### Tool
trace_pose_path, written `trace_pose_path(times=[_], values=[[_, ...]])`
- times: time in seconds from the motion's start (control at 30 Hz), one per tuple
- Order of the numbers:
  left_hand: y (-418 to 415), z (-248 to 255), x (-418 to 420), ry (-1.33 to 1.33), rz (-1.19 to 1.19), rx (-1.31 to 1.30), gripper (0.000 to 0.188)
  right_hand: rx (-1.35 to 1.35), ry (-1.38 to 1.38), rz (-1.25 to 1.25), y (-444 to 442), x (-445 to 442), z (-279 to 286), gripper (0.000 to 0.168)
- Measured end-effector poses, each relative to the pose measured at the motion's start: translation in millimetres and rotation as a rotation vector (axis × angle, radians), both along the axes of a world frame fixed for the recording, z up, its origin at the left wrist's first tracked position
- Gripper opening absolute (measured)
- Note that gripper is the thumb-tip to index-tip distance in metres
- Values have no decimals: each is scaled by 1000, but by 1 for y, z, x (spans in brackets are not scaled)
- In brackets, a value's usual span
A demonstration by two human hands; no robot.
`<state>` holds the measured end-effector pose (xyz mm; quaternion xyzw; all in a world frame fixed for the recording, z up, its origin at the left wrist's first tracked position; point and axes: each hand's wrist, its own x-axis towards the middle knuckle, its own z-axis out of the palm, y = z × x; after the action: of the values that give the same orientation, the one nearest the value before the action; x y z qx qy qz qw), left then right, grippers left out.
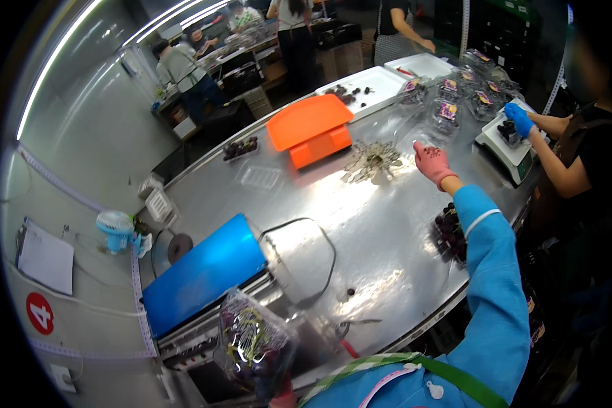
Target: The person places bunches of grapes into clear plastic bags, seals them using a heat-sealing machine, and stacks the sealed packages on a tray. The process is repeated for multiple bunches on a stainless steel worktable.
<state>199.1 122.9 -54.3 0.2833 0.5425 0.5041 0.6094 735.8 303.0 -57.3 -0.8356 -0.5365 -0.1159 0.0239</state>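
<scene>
A film-wrapped pack of dark grapes is tilted above the front of a wrapping machine with a blue cover. My left hand, in a pink glove, shows only partly at its lower edge and holds it from below. My right hand, in a pink glove, reaches out over the metal table, close to clear plastic packaging; whether its fingers touch it is not plain. Under my right forearm lies an uncovered pack of dark grapes. Scissors with red handles rest near the table's front edge.
An orange scale, a grape punnet and white trays stand along the far side. Labelled grape packs cluster at the back right. At the right, a co-worker in blue gloves handles grapes on a white scale. A cable loops across the table.
</scene>
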Motion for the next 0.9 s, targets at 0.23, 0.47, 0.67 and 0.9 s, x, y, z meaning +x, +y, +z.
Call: trace_pose_path(times=[0.23,0.47,0.67,0.9], values=[[-30,18,-84,162,61,240,61,386,683,285,-54,-216,85,16],[-62,38,-180,1865,192,689,62,16,353,829,-139,-488,71,50],[-75,32,-219,2928,673,568,64,127,514,1312,-167,-606,-49,54],[-81,19,-243,2454,504,715,49,-50,1232,1371,-166,-621,-24,55]])
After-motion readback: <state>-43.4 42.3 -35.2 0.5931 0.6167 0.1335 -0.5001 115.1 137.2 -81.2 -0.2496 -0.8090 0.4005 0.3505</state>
